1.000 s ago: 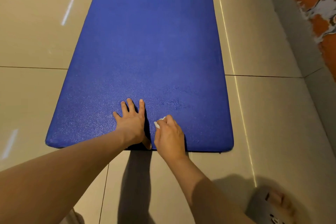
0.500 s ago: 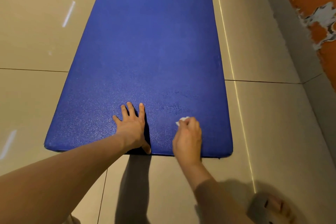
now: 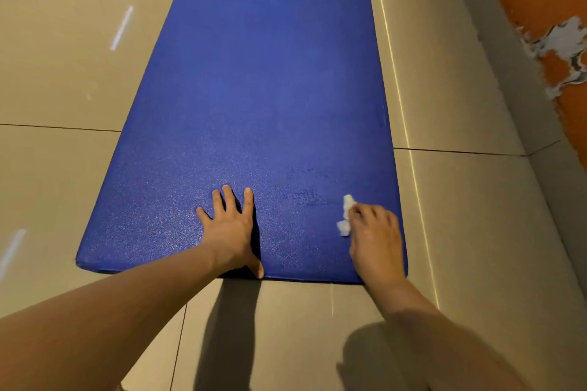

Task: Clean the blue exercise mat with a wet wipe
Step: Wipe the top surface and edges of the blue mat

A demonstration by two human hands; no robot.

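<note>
1. Mat [image 3: 254, 89] lies flat along the tiled floor [image 3: 460, 232], its near end just ahead of the person.
2. Left hand [image 3: 230, 228] presses flat on that near end, fingers straight and spread, thumb at the edge, holding nothing.
3. Right hand [image 3: 376, 241] curls its fingers over a bunched white wipe [image 3: 346, 216] and presses it to the mat near the right corner; a little of the wipe pokes out beside the fingers.
4. The wipe is wadded small, so each pass probably cleans only a narrow strip, and patches could be missed on so long a mat.
5. The right hand sits beside the mat's edge, so a stroke carried further right could run the wipe onto the floor and bring grit back.
6. If the left hand lifts, hard rubbing could drag or ruck the near end.
7. The mottled patch between the hands looks damp, and a palm set there might slip.
</note>
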